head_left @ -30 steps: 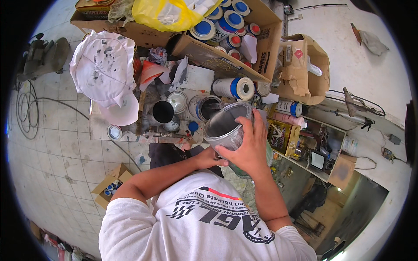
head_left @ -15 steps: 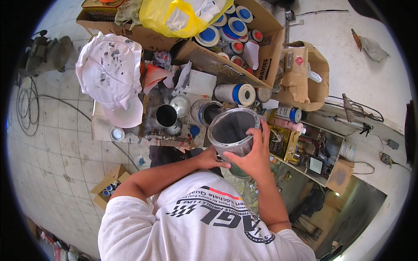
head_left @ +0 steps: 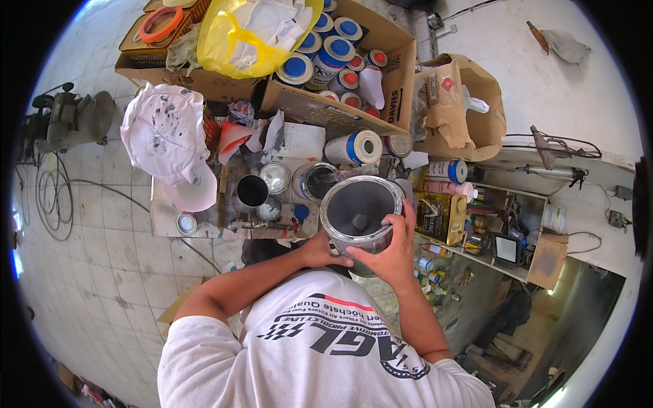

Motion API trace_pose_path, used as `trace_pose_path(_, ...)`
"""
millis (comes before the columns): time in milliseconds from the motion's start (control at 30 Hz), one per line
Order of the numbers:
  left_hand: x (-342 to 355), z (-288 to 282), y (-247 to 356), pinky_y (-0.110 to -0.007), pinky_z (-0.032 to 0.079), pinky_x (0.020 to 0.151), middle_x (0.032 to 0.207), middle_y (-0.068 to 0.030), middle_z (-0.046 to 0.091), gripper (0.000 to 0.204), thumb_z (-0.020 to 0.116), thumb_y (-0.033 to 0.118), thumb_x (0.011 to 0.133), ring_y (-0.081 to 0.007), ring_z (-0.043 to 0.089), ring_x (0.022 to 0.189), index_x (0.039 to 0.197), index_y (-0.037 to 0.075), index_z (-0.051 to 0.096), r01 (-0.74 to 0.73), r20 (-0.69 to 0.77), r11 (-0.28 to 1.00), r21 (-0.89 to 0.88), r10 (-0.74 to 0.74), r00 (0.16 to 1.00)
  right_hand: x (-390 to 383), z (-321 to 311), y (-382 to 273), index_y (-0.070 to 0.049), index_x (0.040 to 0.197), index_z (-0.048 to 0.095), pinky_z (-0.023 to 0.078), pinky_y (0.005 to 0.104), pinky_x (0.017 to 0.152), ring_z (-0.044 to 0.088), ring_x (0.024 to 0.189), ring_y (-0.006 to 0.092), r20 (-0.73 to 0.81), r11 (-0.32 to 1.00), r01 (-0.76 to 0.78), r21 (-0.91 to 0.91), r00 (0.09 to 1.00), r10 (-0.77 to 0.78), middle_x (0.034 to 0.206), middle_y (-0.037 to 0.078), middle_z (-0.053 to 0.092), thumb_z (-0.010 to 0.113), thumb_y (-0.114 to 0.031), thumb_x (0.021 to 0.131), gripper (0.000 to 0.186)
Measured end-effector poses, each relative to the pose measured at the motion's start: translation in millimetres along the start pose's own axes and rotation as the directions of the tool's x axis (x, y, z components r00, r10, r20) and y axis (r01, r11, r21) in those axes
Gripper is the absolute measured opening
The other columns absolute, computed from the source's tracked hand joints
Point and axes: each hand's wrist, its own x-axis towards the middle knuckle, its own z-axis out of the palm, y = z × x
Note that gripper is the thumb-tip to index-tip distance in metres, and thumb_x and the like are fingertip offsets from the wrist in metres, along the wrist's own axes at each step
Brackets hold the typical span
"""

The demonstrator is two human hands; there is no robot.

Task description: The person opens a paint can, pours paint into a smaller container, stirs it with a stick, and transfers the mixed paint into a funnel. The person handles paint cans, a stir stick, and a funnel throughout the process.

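Note:
Both my hands hold a large open metal can [head_left: 360, 239] in front of my chest, its mouth facing up toward me. The inside is grey and smeared, with a few dark patches at the bottom. My right hand [head_left: 391, 255] clasps the right side, fingers over the rim and thumb across the front. Against the lower left side rests my left hand [head_left: 321, 250], its thumb pointing along the base and its other fingers partly hidden. Just beyond stand another open can [head_left: 303, 185], a small can with a black inside [head_left: 252, 191] and a round metal lid [head_left: 275, 177].
A paint-spotted white cap [head_left: 163, 136] lies left on the bench. Behind, a cardboard box [head_left: 320, 112] holds several paint cans beside a yellow plastic bag [head_left: 262, 58]. A torn carton [head_left: 445, 129], a yellow rectangular tin [head_left: 439, 217] and a cluttered shelf [head_left: 507, 272] are at right.
The can's mouth has tipped more toward my view, so more of its inside shows. My hands keep their hold. The whole view has shifted slightly.

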Motion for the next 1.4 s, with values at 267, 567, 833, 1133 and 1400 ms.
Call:
trace_pose_path(267, -5, -1, 14, -0.044, 0.040, 0.122, 0.153, -0.0208, 0.055, 0.114, 0.102, 0.033, 0.071, -0.0309, 0.052, 0.143, 0.158, -0.004, 0.038, -0.001, 0.006, 0.998, 0.055, 0.001, 1.000, -6, -3, 1, -0.009, 0.120, 0.047, 0.044, 0.0588, 0.115, 0.038, 0.147, 0.0565, 0.000, 1.000, 0.021, 0.014, 1.000, -0.021, 0.159, 0.035, 0.029, 0.105, -0.032, 0.059, 0.087)
trace_pose_path(567, -10, 4, 19, -0.045, 0.035, 0.126, 0.157, -0.0220, 0.051, 0.118, 0.102, 0.035, 0.069, -0.0327, 0.047, 0.148, 0.159, -0.003, 0.037, -0.033, -0.028, 0.999, 0.027, 0.034, 0.999, -13, -2, 6, -0.009, 0.123, 0.046, 0.043, 0.0589, 0.116, 0.037, 0.148, 0.0572, 0.000, 0.999, 0.039, 0.006, 0.999, -0.039, 0.160, 0.035, 0.028, 0.105, -0.032, 0.059, 0.089)
trace_pose_path(833, -9, 6, 13, -0.045, 0.036, 0.125, 0.156, -0.0203, 0.054, 0.115, 0.102, 0.035, 0.069, -0.0315, 0.049, 0.146, 0.159, -0.002, 0.040, -0.028, 0.000, 0.999, 0.027, 0.028, 1.000, -16, -5, 1, -0.008, 0.123, 0.047, 0.043, 0.0587, 0.116, 0.037, 0.148, 0.0568, -0.015, 0.999, 0.050, -0.014, 0.999, -0.051, 0.161, 0.034, 0.028, 0.105, -0.032, 0.059, 0.090)
trace_pose_path(1133, -14, 5, 13, -0.043, 0.038, 0.123, 0.155, -0.0194, 0.056, 0.112, 0.102, 0.033, 0.069, -0.0299, 0.051, 0.144, 0.157, -0.002, 0.042, -0.010, -0.016, 0.990, 0.141, 0.013, 1.000, -25, -8, -2, -0.009, 0.122, 0.047, 0.042, 0.0586, 0.116, 0.039, 0.147, 0.0555, -0.047, 0.998, 0.060, -0.019, 0.997, -0.060, 0.160, 0.034, 0.030, 0.105, -0.033, 0.059, 0.089)
trace_pose_path(1400, -18, 5, 19, -0.045, 0.032, 0.128, 0.163, -0.0301, 0.040, 0.149, 0.104, 0.053, 0.060, -0.0398, 0.040, 0.154, 0.166, -0.004, 0.015, 0.017, -0.024, 0.988, 0.152, -0.014, 1.000, -39, -14, 3, -0.008, 0.117, 0.049, 0.041, 0.0576, 0.116, 0.041, 0.145, 0.0530, -0.117, 0.998, 0.065, 0.004, 0.991, -0.064, 0.158, 0.033, 0.032, 0.106, -0.034, 0.058, 0.086)
